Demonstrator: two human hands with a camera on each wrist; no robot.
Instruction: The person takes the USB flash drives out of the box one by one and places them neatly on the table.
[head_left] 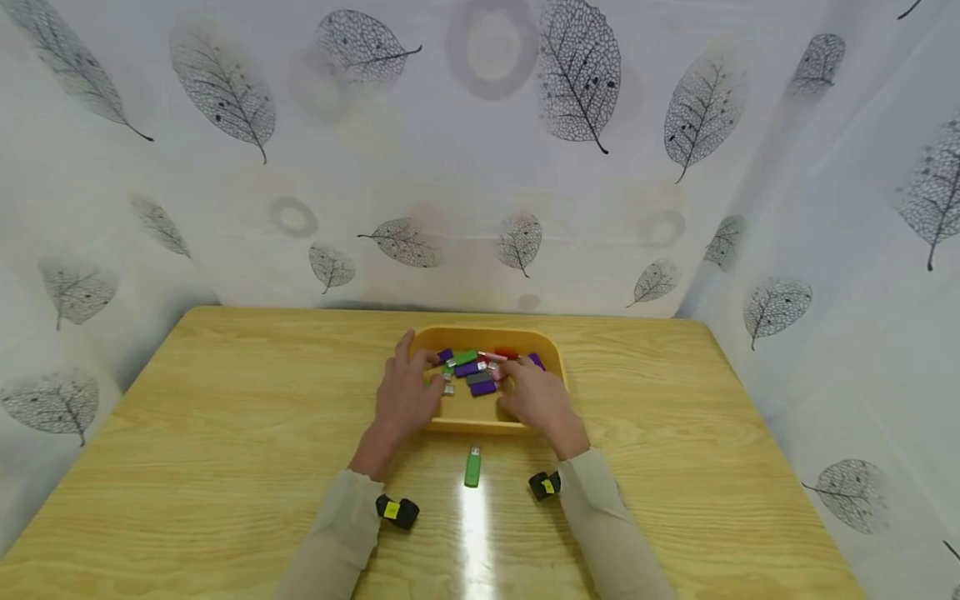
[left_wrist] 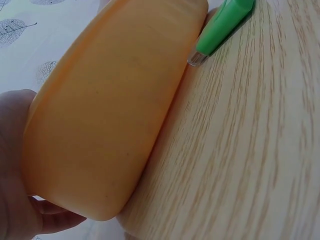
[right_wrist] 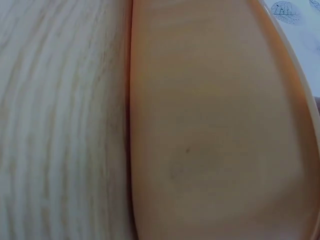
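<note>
A shallow orange-yellow tray (head_left: 480, 427) holds several USB sticks, purple, green, red, pink and grey. My left hand (head_left: 405, 396) straddles the tray's left side. Its thumb and a finger reach inside near a purple stick (head_left: 445, 356), while other fingers stay outside the wall. Over the right part of the tray lies my right hand (head_left: 536, 396), its fingertips at a pink USB stick (head_left: 497, 372) and its thumb held apart. The tray wall (right_wrist: 215, 120) hides those fingers in the right wrist view. A green USB stick (head_left: 472, 468) lies on the table before the tray.
The pale wooden table (head_left: 262, 467) reaches back to a white curtain (head_left: 450, 167) printed with grey leaves. Black wrist cameras (head_left: 397, 512) sit at both cuffs. In the left wrist view the green stick's metal plug points at the tray's base.
</note>
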